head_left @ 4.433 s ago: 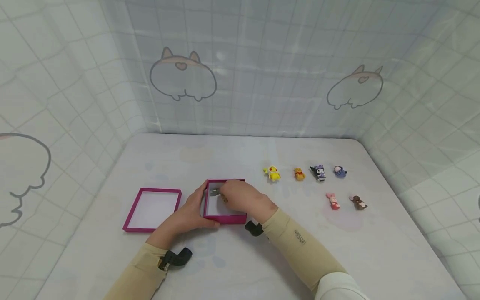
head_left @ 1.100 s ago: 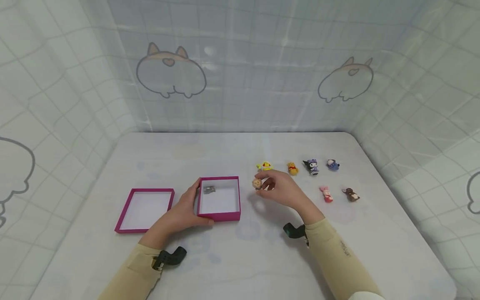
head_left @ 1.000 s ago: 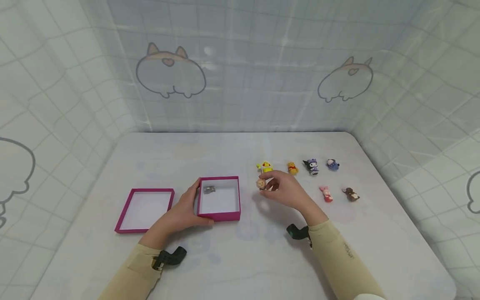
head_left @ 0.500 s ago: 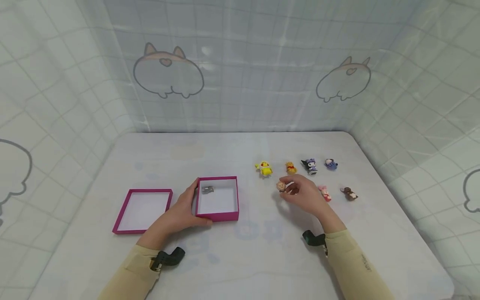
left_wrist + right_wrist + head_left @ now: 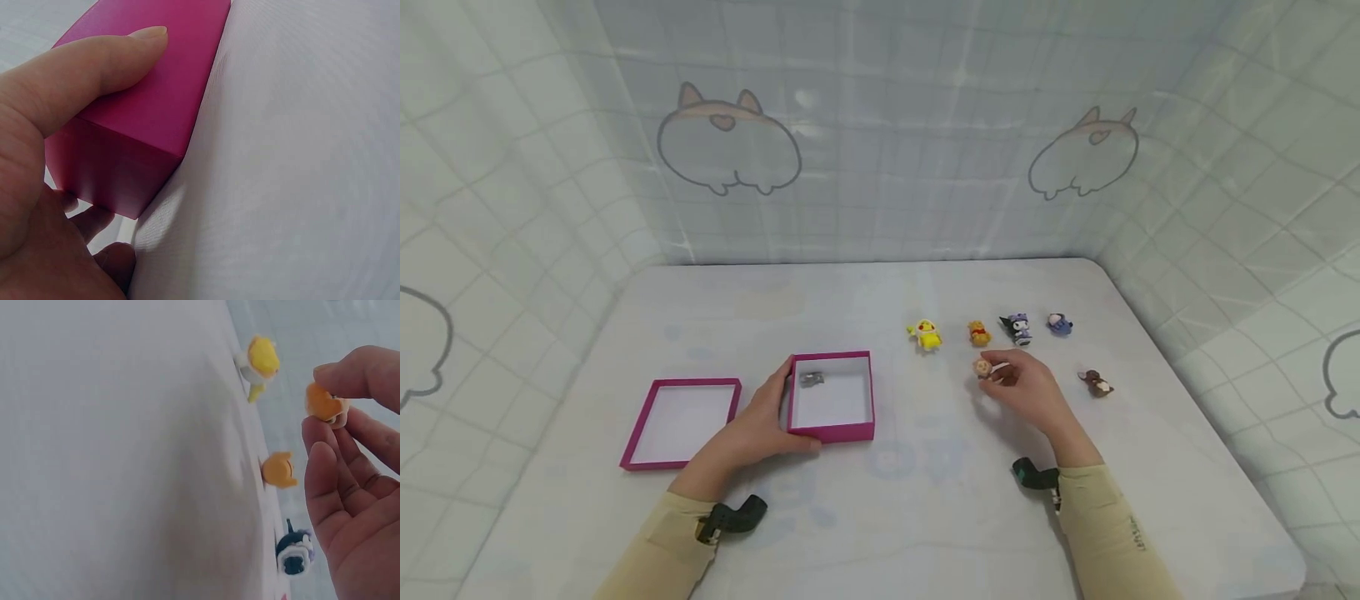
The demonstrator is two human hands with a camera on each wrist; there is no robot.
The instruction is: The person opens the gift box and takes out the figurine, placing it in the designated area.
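My left hand (image 5: pixel 775 410) grips the near left corner of an open magenta box (image 5: pixel 833 427); in the left wrist view its thumb (image 5: pixel 94 62) lies along the box's side (image 5: pixel 150 106). A small grey figure (image 5: pixel 811 380) lies inside the box at the back left. My right hand (image 5: pixel 1000 373) pinches a small round tan figure (image 5: pixel 982 367) just above the table, right of the box and below the row of toys. The right wrist view shows that tan figure (image 5: pixel 325 403) between thumb and fingertips.
The magenta lid (image 5: pixel 681 421) lies left of the box. A yellow figure (image 5: pixel 928 335), an orange one (image 5: pixel 978 334), a black-purple one (image 5: pixel 1017 328) and a blue one (image 5: pixel 1059 324) stand in a row. A brown figure (image 5: pixel 1096 382) sits right of my right hand.
My right hand came out of the box and carried the tan figure rightward, from beside the box to below the orange figure. It now hides the pink figure. The left hand stays on the box.
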